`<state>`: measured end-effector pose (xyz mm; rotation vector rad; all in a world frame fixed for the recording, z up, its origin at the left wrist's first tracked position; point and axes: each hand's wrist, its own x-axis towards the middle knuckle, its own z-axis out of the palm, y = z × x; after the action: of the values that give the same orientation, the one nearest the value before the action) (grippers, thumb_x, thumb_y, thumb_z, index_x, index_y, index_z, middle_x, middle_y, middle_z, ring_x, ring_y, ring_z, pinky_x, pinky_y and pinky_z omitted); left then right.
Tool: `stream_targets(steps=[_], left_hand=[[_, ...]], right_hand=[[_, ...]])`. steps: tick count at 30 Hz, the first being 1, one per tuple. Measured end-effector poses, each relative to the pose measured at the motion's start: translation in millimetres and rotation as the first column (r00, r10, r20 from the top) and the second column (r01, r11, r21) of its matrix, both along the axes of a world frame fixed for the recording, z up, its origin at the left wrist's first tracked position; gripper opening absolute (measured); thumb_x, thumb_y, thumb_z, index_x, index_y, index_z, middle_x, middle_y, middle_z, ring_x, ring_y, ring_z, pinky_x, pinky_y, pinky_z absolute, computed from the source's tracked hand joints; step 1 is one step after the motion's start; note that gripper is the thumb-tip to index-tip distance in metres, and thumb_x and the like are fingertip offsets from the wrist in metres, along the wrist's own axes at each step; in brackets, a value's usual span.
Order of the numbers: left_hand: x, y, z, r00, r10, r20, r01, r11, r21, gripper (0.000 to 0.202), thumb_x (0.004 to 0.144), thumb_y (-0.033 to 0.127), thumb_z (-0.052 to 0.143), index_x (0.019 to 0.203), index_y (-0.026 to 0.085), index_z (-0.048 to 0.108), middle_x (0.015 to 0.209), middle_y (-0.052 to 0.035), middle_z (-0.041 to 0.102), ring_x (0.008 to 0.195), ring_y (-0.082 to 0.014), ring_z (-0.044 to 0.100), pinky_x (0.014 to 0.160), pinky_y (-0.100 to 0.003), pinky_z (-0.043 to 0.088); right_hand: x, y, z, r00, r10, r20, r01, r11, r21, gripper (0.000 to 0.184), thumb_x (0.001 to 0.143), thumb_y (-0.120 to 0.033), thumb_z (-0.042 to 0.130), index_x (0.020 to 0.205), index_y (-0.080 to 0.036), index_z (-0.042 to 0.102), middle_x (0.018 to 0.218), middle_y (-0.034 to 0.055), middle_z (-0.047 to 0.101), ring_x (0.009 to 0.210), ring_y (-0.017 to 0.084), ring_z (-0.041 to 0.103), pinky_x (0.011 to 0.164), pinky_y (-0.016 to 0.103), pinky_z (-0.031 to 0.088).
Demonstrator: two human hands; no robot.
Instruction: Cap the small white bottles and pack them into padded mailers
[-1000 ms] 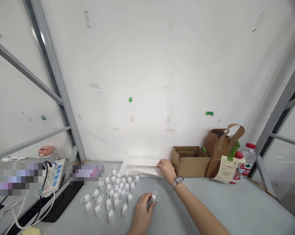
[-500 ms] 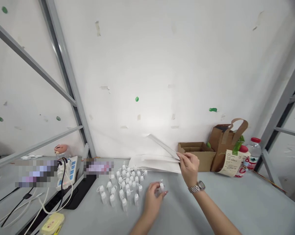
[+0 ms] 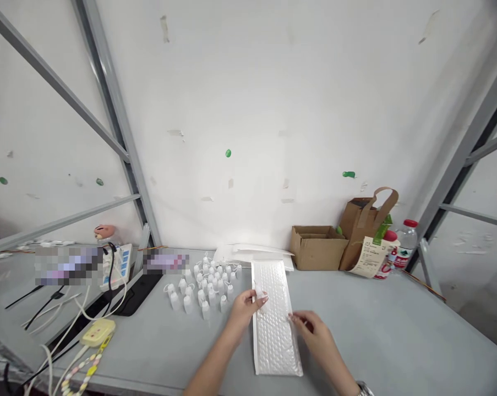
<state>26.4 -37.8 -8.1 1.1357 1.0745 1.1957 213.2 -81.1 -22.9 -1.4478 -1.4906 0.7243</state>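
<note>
A white padded bubble mailer (image 3: 275,335) lies lengthwise in front of me on the grey table. My left hand (image 3: 245,309) is closed on a small white plastic bottle (image 3: 259,292), held over the mailer's left edge; the fingers partly cover the bottle. At the mailer's right edge, my right hand (image 3: 310,325) pinches its side between thumb and fingers. To the left stands a cluster of several similar small white bottles (image 3: 206,311), upright, some with looped straps. Behind the mailer's top end rests a stack of white mailers (image 3: 248,254) against the wall.
An open cardboard box (image 3: 320,250), a brown paper bag (image 3: 351,223) with a receipt, and a red-capped bottle (image 3: 405,237) stand at the back right. On the left are a power strip (image 3: 124,263), cables, a black flat object (image 3: 138,293) and a yellow case (image 3: 98,333).
The mailer my right hand held up near the stack now lies flat in front of me. My left hand, with the small bottle, has shifted slightly up and left to the mailer's edge.
</note>
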Motion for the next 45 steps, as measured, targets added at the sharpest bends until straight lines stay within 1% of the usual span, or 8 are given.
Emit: stream_targets(steps=[6,15,25,31,34,37,41,45], left_hand=[[3.7,-1.2,-3.6,0.983,0.071,-0.167,-0.067,0.997,0.029,0.034,0.052,0.037,0.075,0.073,0.013,0.066,0.075,-0.0065,0.068,0.076,-0.0227,0.06,0.07,-0.031,0.044],[11.1,-12.4,-4.2,0.943,0.117,-0.312,-0.09,0.991,0.099,0.021,0.059,0.028,0.067,0.074,0.014,0.065,0.079,-0.0051,0.063,0.08,-0.0218,0.056,0.074,-0.03,0.041],[18.5,-25.6,9.3,0.899,0.096,-0.427,-0.055,0.993,0.108,0.016,0.06,0.021,0.067,0.075,0.018,0.069,0.08,-0.0039,0.062,0.08,-0.0214,0.056,0.073,-0.027,0.038],[11.1,-19.9,9.9,0.946,0.135,-0.295,-0.12,0.99,0.069,0.028,0.063,0.033,0.068,0.086,0.018,0.067,0.066,0.0008,0.06,0.064,-0.0161,0.052,0.062,-0.025,0.037],[10.5,-14.5,3.4,0.976,0.162,-0.144,-0.161,0.987,0.018,0.063,0.062,0.041,0.069,0.118,0.017,0.051,0.053,0.0071,0.051,0.052,-0.0133,0.049,0.056,-0.025,0.036],[12.4,-11.2,-4.9,0.997,0.064,0.053,-0.056,0.989,-0.134,0.094,0.046,0.05,0.077,0.125,0.014,0.041,0.065,0.0005,0.063,0.067,-0.0206,0.06,0.066,-0.031,0.044],[12.4,-16.4,-15.1,0.981,-0.053,0.184,0.08,0.986,-0.145,0.072,0.048,0.05,0.077,0.108,0.015,0.056,0.098,-0.0116,0.068,0.097,-0.0289,0.06,0.084,-0.037,0.044],[7.3,-29.4,-16.8,0.953,-0.144,0.268,0.185,0.974,-0.134,0.067,0.043,0.045,0.082,0.101,0.017,0.063,0.102,-0.0115,0.068,0.101,-0.0322,0.059,0.089,-0.041,0.043]], right_hand=[[-33.5,11.0,37.8,0.998,0.067,0.006,-0.067,0.991,0.117,0.039,0.078,-0.045,0.055,0.109,-0.02,0.059,0.085,0.004,0.058,0.068,0.017,0.055,0.068,0.03,0.048],[-42.3,22.7,27.9,0.986,0.163,0.019,-0.163,0.987,0.005,0.019,0.075,-0.034,0.058,0.086,-0.019,0.065,0.084,0.0038,0.061,0.069,0.016,0.058,0.067,0.028,0.047],[-36.9,38.8,21.1,0.952,0.246,-0.18,-0.269,0.956,-0.12,0.025,0.064,-0.04,0.064,0.074,-0.018,0.06,0.056,-0.0027,0.058,0.053,0.015,0.055,0.053,0.026,0.043],[-16.5,51.2,36.0,0.959,0.155,-0.239,-0.159,0.987,0.002,0.036,0.068,-0.051,0.06,0.079,-0.017,0.062,0.055,-0.0021,0.056,0.052,0.016,0.053,0.053,0.028,0.044],[1.1,58.8,48.0,0.945,0.129,-0.3,-0.101,0.989,0.105,0.037,0.069,-0.052,0.06,0.082,-0.017,0.06,0.067,0.0017,0.062,0.062,0.017,0.057,0.06,0.03,0.047],[13.7,64.5,54.4,0.947,0.079,-0.312,-0.026,0.985,0.169,0.036,0.071,-0.051,0.061,0.085,-0.018,0.058,0.083,0.0062,0.066,0.078,0.02,0.061,0.072,0.032,0.048],[20.2,69.6,50.8,0.965,0.088,-0.246,-0.043,0.983,0.18,0.031,0.076,-0.048,0.058,0.088,-0.019,0.057,0.091,0.0077,0.067,0.087,0.021,0.061,0.078,0.033,0.047],[14.9,68.7,44.7,0.973,0.125,-0.193,-0.09,0.979,0.181,0.029,0.079,-0.047,0.054,0.09,-0.02,0.056,0.094,0.0072,0.066,0.089,0.021,0.061,0.081,0.033,0.047]])
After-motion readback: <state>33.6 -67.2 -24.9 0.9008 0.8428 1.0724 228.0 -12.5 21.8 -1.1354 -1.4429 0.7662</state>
